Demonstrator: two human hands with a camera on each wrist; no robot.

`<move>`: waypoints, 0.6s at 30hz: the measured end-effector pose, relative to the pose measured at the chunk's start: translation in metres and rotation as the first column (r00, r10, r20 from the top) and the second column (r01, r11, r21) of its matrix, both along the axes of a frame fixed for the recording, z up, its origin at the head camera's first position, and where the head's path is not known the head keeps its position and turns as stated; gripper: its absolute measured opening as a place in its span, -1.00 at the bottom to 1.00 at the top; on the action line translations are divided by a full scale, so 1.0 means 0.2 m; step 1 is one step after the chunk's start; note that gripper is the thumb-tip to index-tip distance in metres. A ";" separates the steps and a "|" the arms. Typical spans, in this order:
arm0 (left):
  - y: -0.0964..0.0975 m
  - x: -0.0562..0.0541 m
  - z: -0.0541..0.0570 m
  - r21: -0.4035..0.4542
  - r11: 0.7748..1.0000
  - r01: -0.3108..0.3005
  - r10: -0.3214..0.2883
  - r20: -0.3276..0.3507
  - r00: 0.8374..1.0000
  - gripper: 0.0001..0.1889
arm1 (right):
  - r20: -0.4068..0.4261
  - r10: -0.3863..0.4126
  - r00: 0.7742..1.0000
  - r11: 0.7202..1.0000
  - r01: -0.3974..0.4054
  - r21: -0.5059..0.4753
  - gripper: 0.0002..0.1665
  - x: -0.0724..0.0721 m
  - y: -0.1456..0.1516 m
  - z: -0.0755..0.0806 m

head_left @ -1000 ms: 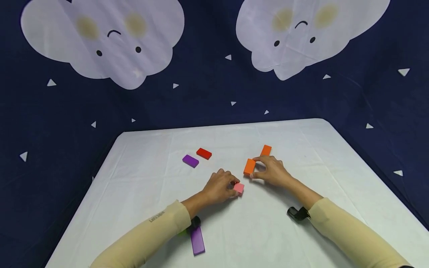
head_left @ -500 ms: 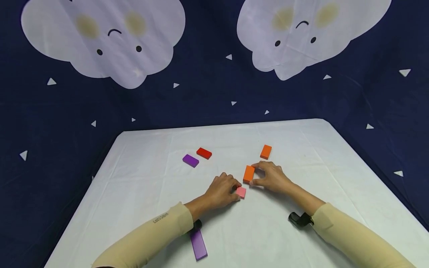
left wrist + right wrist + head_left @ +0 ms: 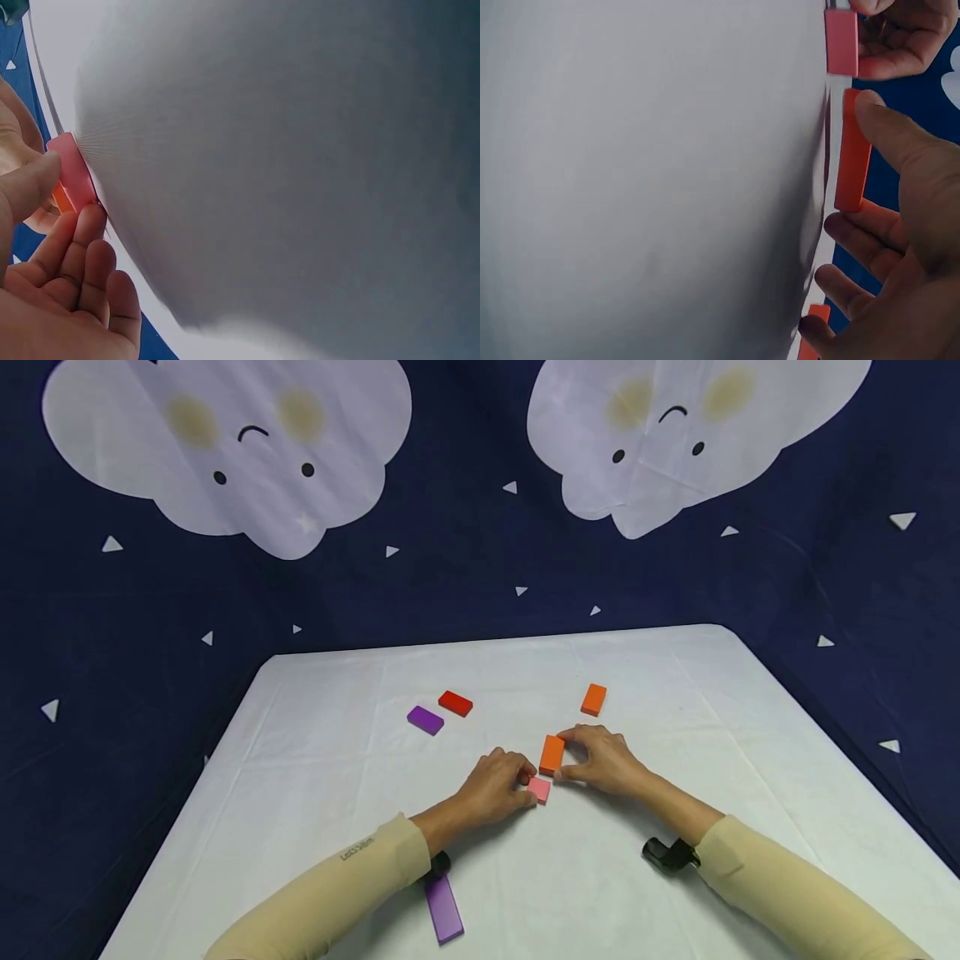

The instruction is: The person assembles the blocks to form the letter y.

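Observation:
On the white table a small pink block (image 3: 539, 790) is pinched between the thumb and fingers of my left hand (image 3: 497, 787). Just beyond it stands an orange block (image 3: 552, 755), held at its two ends by the thumb and fingers of my right hand (image 3: 602, 758). The two blocks are close together, the orange one a little farther from me. In the left wrist view the pink block (image 3: 76, 174) covers most of the orange. The right wrist view shows a narrow gap between the orange block (image 3: 853, 154) and the pink block (image 3: 842, 42).
A second orange block (image 3: 594, 699) lies beyond my right hand. A purple block (image 3: 426, 720) and a red block (image 3: 455, 703) lie at the back left. A long light-purple block (image 3: 446, 912) is partly under my left forearm. The white table (image 3: 315, 760) has rounded far corners.
My right hand has drawn the orange block nearer to me and slightly left, closer to the pink block and away from the second orange one. The pink block has shifted slightly toward me.

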State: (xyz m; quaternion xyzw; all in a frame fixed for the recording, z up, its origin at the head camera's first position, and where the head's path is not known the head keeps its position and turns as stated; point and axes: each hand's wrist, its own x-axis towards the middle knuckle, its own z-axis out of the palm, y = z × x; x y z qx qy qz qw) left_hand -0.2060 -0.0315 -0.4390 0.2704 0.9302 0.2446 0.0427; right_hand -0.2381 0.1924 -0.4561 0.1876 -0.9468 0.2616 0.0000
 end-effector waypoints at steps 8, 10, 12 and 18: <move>-0.02 -0.01 -0.02 0.079 0.996 -0.029 0.025 0.060 0.998 -0.70 | -0.029 0.004 1.000 1.000 -0.004 0.001 -0.26 0.02 -0.02 -0.01; -0.03 -0.02 -0.02 0.083 0.996 -0.029 0.023 0.072 0.997 -0.71 | -0.033 0.005 0.999 1.000 -0.005 0.001 -0.26 0.02 -0.02 -0.01; -0.03 -0.02 -0.03 0.087 0.996 -0.030 0.023 0.085 0.996 -0.71 | -0.035 0.007 0.999 1.000 -0.007 0.001 -0.26 0.02 -0.02 -0.01; -0.04 -0.03 -0.03 0.094 0.995 -0.034 0.022 0.123 0.992 -0.71 | -0.030 0.002 1.000 1.000 -0.002 -0.001 -0.25 0.02 -0.02 0.00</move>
